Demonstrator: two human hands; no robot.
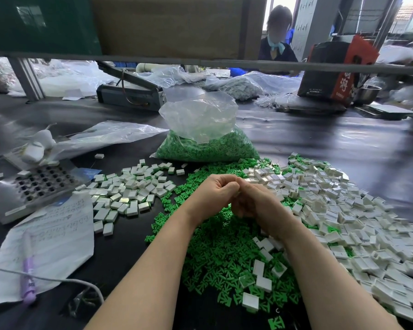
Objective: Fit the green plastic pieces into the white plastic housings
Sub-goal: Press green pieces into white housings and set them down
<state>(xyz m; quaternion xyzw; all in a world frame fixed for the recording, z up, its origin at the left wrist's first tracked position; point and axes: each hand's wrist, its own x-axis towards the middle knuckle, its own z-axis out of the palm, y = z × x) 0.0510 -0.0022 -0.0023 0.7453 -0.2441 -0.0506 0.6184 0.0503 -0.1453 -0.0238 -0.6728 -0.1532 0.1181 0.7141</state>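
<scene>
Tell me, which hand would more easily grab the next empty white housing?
Probably the right hand: the big heap of white housings lies on its side. The left hand is nearer the smaller white pile.

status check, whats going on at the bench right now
Left hand and right hand curled together over the green pieces, contents hidden. White housings heaped right, another pile of housings left. Nothing blocking.

Both hands (pixel 234 198) curled together above green pieces (pixel 215 248); white housings (pixel 343 210) heaped right; bagged green stock (pixel 208 148) behind
</scene>
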